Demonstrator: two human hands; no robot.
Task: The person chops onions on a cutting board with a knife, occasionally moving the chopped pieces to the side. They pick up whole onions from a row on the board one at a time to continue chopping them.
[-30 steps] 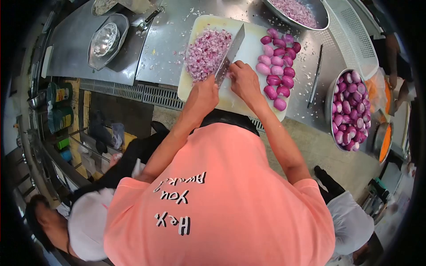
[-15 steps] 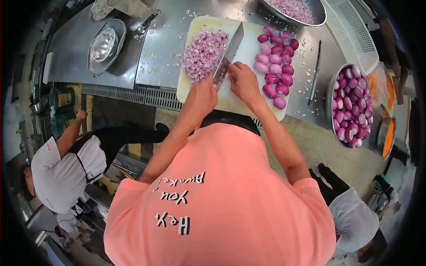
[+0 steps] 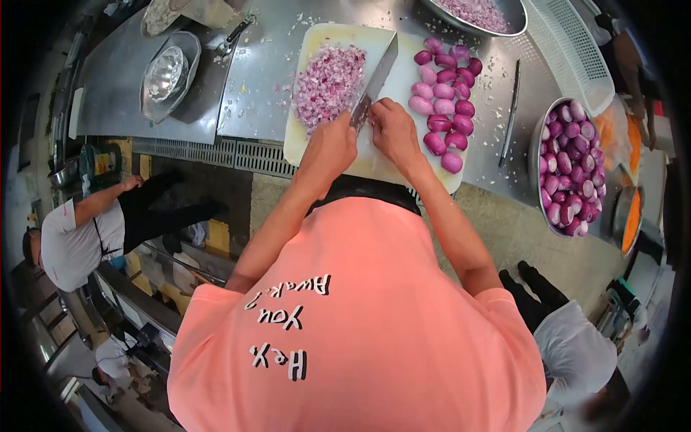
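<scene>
My left hand [image 3: 328,153] is closed around the handle of a broad-bladed knife [image 3: 381,68], its blade slanting up and right across the white cutting board [image 3: 360,162]. Just right of the blade, the fingers of my right hand [image 3: 395,135] are curled together against the board; what they hold is hidden. A heap of chopped red onion [image 3: 330,86] lies left of the knife. Peeled onion halves [image 3: 443,106] sit in rows on the right side of the board.
A metal bowl of peeled onions [image 3: 572,169] stands at right, beside a thin dark rod [image 3: 511,115]. Chopped onion fills another bowl [image 3: 479,16] near a white perforated basket [image 3: 572,54]. Metal bowls [image 3: 169,75] are at left. Co-workers stand at left [image 3: 83,234] and right [image 3: 576,345].
The knife blade has shifted slightly right at its tip and stands a little steeper. My left hand has moved slightly. The co-worker at left has moved farther left.
</scene>
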